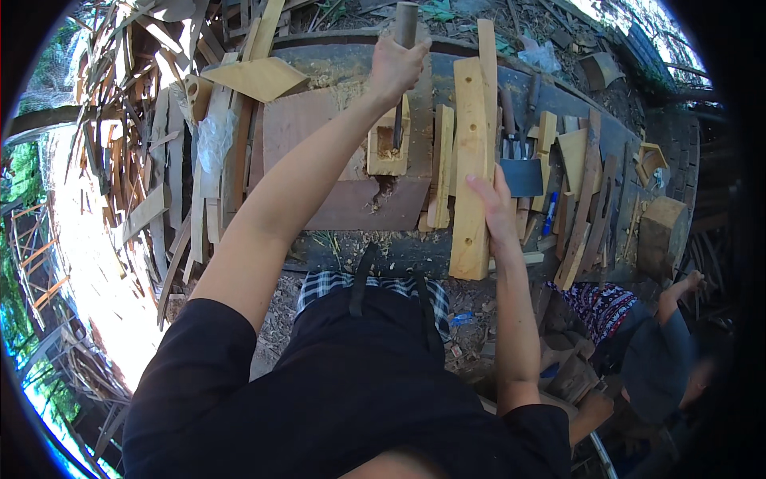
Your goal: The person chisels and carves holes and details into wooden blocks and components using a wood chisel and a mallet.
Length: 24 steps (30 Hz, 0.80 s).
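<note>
My left hand [399, 68] is closed around the handle of a chisel [405, 28]. The chisel stands nearly upright, its dark blade reaching down into the hollow of a small pale wooden block [387, 166]. Shavings lie in that hollow. On the right, my right hand [496, 209] grips the near part of a thick wooden bar [471, 152] with several round holes in it, my thumb across its top face. Under the block is a flat wooden board [307, 136] with sawdust and a broken dark gap at its near side.
Pale wood strips [441, 160] lie between board and bar. Right of it are hand tools [511, 120], a blue marker [550, 214] and offcuts [570, 156]. Wood scraps [159, 144] and a plastic bag [217, 140] crowd the left. Another person [658, 363] is at the lower right.
</note>
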Each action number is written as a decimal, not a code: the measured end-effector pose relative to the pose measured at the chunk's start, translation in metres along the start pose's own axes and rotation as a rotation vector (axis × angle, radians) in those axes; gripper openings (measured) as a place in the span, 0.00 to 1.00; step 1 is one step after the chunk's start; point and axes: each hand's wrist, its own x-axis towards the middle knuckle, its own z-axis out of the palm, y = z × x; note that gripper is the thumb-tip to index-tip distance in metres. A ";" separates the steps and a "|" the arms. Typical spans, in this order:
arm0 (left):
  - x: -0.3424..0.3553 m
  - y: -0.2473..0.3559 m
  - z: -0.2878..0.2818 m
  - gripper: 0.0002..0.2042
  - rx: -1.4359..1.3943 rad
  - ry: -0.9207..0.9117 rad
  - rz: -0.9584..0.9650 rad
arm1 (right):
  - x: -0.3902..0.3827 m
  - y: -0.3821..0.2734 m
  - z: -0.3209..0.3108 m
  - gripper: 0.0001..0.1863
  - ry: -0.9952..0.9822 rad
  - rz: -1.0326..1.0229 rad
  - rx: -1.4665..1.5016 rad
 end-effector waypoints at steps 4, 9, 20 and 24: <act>-0.003 -0.004 0.009 0.17 0.247 0.018 0.097 | 0.028 -0.070 0.008 0.24 0.034 -0.287 -0.191; -0.019 0.015 0.017 0.17 0.306 -0.020 0.147 | 0.031 -0.171 0.026 0.25 0.103 -0.626 -0.293; -0.029 0.015 0.023 0.14 0.344 -0.103 0.141 | 0.035 -0.205 0.001 0.26 -0.178 -0.326 -0.633; -0.033 0.009 0.013 0.14 0.188 -0.103 0.070 | 0.044 -0.162 -0.003 0.28 -0.151 -0.273 -0.733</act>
